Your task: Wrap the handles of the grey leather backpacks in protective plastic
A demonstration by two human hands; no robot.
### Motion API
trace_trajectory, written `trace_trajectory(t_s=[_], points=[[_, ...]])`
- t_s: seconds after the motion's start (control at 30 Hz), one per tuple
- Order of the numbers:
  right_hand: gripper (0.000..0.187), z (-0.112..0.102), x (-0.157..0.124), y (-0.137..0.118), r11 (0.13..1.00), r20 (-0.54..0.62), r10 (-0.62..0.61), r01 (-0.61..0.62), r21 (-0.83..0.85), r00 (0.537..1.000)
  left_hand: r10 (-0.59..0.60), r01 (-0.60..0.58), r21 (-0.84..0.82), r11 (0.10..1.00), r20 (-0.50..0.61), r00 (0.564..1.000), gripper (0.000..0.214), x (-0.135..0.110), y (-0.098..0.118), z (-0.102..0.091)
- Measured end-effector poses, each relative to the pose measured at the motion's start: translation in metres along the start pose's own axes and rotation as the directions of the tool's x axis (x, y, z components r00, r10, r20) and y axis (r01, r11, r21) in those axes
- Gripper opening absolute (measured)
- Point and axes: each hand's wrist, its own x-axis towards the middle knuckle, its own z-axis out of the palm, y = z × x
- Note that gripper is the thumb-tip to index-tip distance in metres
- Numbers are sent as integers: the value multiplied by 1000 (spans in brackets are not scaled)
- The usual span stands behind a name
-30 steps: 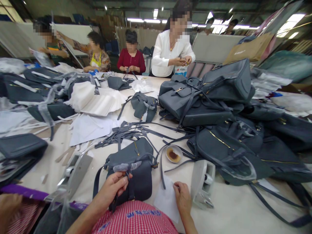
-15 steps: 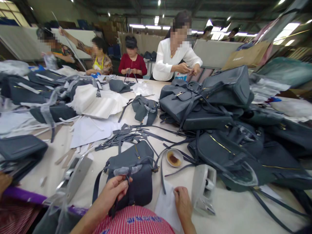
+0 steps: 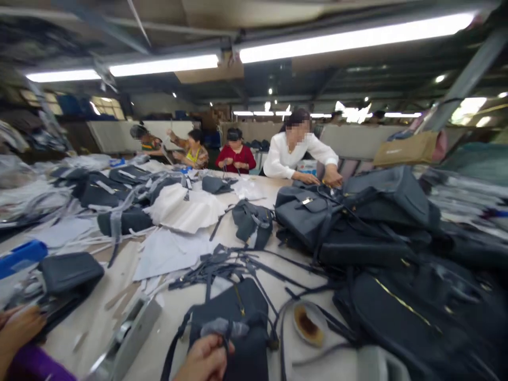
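Observation:
A small dark grey bag lies on the table right in front of me. My left hand shows only at the bottom edge, its fingers closed on the bag's plastic-wrapped handle. My right hand is out of the picture. A small dish with brown paste sits just right of the bag, among loose straps.
A heap of grey bags fills the right side. Loose grey straps and white paper sheets cover the middle. A metal tool lies at the left. A neighbour's hand is at bottom left. A person in white and others work at the far end.
The view has swung upward, so the ceiling lights now show. My right hand and the white paper under it have dropped out of sight. My left hand still grips the handle.

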Motion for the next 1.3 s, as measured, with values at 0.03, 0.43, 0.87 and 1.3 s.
trace_trajectory(t_s=[0.03,0.43,0.87,1.3], points=[[18,-11,-16,8,999,32,27,-27,-18,999,21,-22,-13,1000,-48,999,47,-4,5,1],[27,-53,-55,-5,991,197,135,-135,-14,971,-16,15,14,1000,47,999,40,-7,22,11],[18,-55,-30,-136,944,334,-179,66,323,926,39,-52,115,992,112,993,15,15,14,49],[39,-61,-34,-145,583,670,314,-694,423,672,3,-2,27,1000,-36,999,20,20,1,45]])
